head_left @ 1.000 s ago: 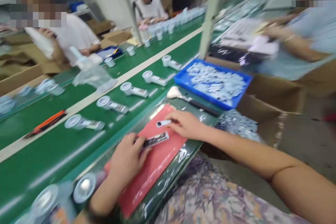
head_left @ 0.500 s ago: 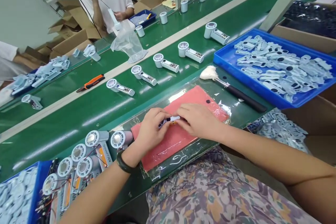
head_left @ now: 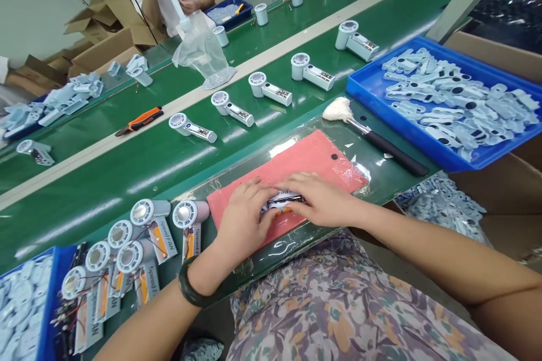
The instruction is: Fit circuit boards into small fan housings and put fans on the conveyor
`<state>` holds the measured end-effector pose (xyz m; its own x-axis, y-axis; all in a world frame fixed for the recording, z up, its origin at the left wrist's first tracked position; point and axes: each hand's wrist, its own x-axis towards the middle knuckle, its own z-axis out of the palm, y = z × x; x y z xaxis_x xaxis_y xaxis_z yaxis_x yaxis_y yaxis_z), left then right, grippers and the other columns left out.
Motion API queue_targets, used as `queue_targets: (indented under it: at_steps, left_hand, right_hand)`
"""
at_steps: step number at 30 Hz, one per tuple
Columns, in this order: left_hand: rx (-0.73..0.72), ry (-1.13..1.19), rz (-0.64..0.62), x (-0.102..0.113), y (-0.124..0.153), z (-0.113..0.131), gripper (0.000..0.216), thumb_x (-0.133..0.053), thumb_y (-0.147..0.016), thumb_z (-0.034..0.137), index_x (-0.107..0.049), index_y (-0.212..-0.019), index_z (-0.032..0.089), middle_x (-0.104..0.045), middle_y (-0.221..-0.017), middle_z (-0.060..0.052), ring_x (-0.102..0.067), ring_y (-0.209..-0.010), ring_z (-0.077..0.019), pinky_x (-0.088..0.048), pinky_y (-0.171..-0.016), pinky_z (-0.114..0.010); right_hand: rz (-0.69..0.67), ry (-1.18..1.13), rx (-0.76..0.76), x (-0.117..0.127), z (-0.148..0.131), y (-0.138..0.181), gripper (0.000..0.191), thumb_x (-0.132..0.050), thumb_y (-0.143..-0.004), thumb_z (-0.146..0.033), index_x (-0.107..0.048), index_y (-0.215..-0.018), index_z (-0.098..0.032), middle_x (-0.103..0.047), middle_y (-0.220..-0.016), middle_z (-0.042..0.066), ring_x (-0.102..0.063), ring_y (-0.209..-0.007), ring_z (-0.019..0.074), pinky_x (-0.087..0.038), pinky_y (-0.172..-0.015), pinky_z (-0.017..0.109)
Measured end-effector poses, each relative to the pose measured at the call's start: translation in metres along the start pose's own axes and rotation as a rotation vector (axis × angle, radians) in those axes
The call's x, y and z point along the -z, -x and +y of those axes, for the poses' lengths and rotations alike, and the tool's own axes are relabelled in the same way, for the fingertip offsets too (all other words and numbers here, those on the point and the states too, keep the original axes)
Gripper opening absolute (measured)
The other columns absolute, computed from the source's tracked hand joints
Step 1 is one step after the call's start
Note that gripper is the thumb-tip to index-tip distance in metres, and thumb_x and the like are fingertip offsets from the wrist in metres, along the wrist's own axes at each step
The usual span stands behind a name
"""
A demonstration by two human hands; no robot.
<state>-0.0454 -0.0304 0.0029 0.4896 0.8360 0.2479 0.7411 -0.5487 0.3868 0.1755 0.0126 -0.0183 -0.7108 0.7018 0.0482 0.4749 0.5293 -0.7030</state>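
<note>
Handheld-fan body [head_left: 283,199], dark-faced, lying on a pink mat [head_left: 305,161] between both hands, held from either side: left hand [head_left: 243,217] and right hand [head_left: 322,198] nearly meeting, fingers [head_left: 296,185] curled closed over its ends. Just beside the left hand, white fans [head_left: 184,213] with Speed Fan cards on a green belt [head_left: 105,203]; past the right hand, a black-handled brush [head_left: 393,152] and a blue tray [head_left: 368,110] of pale plastic parts [head_left: 453,107].

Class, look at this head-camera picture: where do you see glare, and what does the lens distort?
Head view: pale glare streaks lie along the green conveyor belt and on the clear plastic sheet. Head view: wide-angle distortion bows the belt's long edges. Head view: the left hand and right hand show little blur.
</note>
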Motion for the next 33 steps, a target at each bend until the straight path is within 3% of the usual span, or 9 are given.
queue_targets:
  at_steps: [4, 10, 15, 22, 27, 30, 33]
  left_hand:
    - [0.036, -0.022, 0.031, -0.006, 0.001, 0.005, 0.016, -0.06, -0.097, 0.019, -0.068, -0.111, 0.02, -0.077, -0.113, -0.008, -0.067, -0.115, -0.0299, -0.056, -0.103, -0.053]
    - [-0.019, -0.041, -0.028, 0.0, -0.002, 0.003, 0.022, -0.06, -0.095, 0.019, -0.067, -0.116, 0.02, -0.076, -0.114, -0.008, -0.065, -0.12, -0.0314, -0.053, -0.106, -0.055]
    - [0.002, -0.046, -0.015, -0.001, -0.003, 0.008, 0.019, -0.057, -0.094, 0.017, -0.068, -0.11, 0.017, -0.075, -0.111, -0.011, -0.068, -0.107, -0.0287, -0.056, -0.098, -0.052]
    - [0.085, 0.019, -0.081, -0.001, -0.002, 0.012, 0.022, -0.06, -0.093, 0.017, -0.068, -0.113, 0.02, -0.075, -0.115, -0.008, -0.065, -0.115, -0.0268, -0.047, -0.115, -0.054]
    - [0.209, 0.067, -0.034, -0.007, -0.003, 0.012, 0.019, -0.061, -0.09, 0.014, -0.068, -0.106, 0.023, -0.076, -0.107, -0.006, -0.066, -0.109, -0.0268, -0.053, -0.102, -0.05]
    - [0.178, -0.005, -0.075, -0.007, -0.003, 0.018, 0.017, -0.061, -0.093, 0.018, -0.067, -0.109, 0.022, -0.075, -0.108, -0.006, -0.065, -0.109, -0.0258, -0.052, -0.104, -0.047]
    - [0.106, -0.229, -0.142, -0.007, 0.0, 0.023, 0.021, -0.061, -0.095, 0.026, -0.066, -0.114, 0.019, -0.072, -0.114, -0.01, -0.062, -0.114, -0.0294, -0.051, -0.102, -0.049]
  right_hand:
    - [0.062, 0.036, 0.003, -0.009, 0.002, 0.001, 0.036, -0.051, -0.101, -0.024, -0.065, -0.133, -0.019, -0.069, -0.126, 0.012, -0.06, -0.118, 0.0295, -0.048, -0.104, 0.051]
    - [0.052, 0.06, 0.098, -0.011, 0.009, 0.002, 0.042, -0.055, -0.097, -0.025, -0.06, -0.139, -0.021, -0.068, -0.128, 0.012, -0.059, -0.118, 0.0294, -0.048, -0.103, 0.051]
    - [0.112, 0.085, 0.088, -0.016, 0.008, 0.005, 0.038, -0.051, -0.099, -0.025, -0.062, -0.135, -0.018, -0.07, -0.124, 0.014, -0.06, -0.11, 0.0305, -0.05, -0.096, 0.051]
    - [0.116, -0.048, 0.097, -0.018, 0.013, 0.008, 0.037, -0.049, -0.1, -0.029, -0.062, -0.135, -0.023, -0.07, -0.127, 0.012, -0.063, -0.115, 0.0302, -0.05, -0.099, 0.054]
    - [0.124, -0.034, 0.053, -0.018, 0.009, 0.005, 0.034, -0.049, -0.098, -0.026, -0.067, -0.126, -0.023, -0.072, -0.12, 0.012, -0.063, -0.108, 0.0311, -0.052, -0.095, 0.055]
    - [0.154, -0.036, 0.102, -0.02, 0.013, 0.006, 0.033, -0.046, -0.1, -0.03, -0.067, -0.125, -0.023, -0.073, -0.119, 0.011, -0.066, -0.108, 0.0307, -0.054, -0.093, 0.053]
    - [0.252, -0.013, 0.138, -0.029, 0.024, 0.011, 0.033, -0.048, -0.101, -0.038, -0.064, -0.127, -0.028, -0.074, -0.12, 0.008, -0.07, -0.108, 0.0305, -0.058, -0.09, 0.051]
